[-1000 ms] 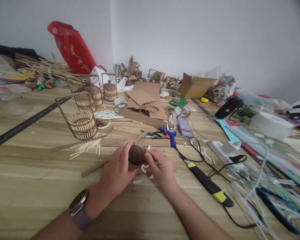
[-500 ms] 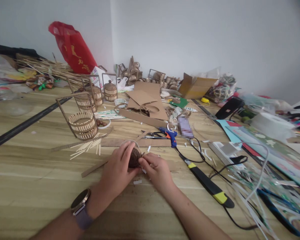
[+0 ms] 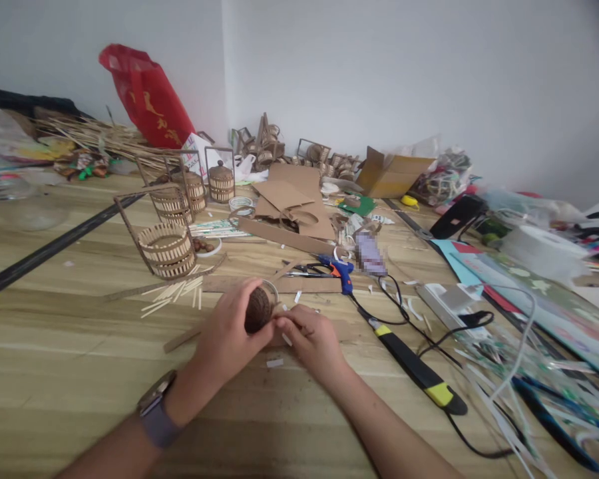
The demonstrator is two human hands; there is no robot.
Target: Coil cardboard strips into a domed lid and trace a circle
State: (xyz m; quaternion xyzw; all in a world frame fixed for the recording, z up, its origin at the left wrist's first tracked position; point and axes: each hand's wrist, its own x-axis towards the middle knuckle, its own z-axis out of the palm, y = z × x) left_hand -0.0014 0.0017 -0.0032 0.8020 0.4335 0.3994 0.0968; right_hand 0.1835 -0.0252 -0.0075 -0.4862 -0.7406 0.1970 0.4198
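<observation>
My left hand point(image 3: 237, 326) is wrapped round a small dark brown, round piece with a coiled texture point(image 3: 259, 310), like the domed lids on the finished baskets. The fingers and thumb of my right hand point(image 3: 310, 339) are pinched together at its right edge. What lies between them is too small to make out. Just behind the brown piece shows a pale ring point(image 3: 271, 291), partly hidden by my left hand. A flat brown cardboard strip point(image 3: 181, 339) sticks out to the left from under my left hand.
Bamboo baskets with tall handles point(image 3: 167, 251) stand at left, near short pale sticks point(image 3: 177, 293) and a dish of brown beads point(image 3: 207, 246). A blue glue gun point(image 3: 342, 269), scissors point(image 3: 307, 270), cardboard sheets point(image 3: 294, 193), a black-and-yellow tool point(image 3: 414, 366) and a power strip point(image 3: 452, 303) lie beyond and right.
My left hand has turned and shifted slightly left with the brown round piece, which shows more of its coiled face. My right hand stays pinched at its edge, almost unmoved.
</observation>
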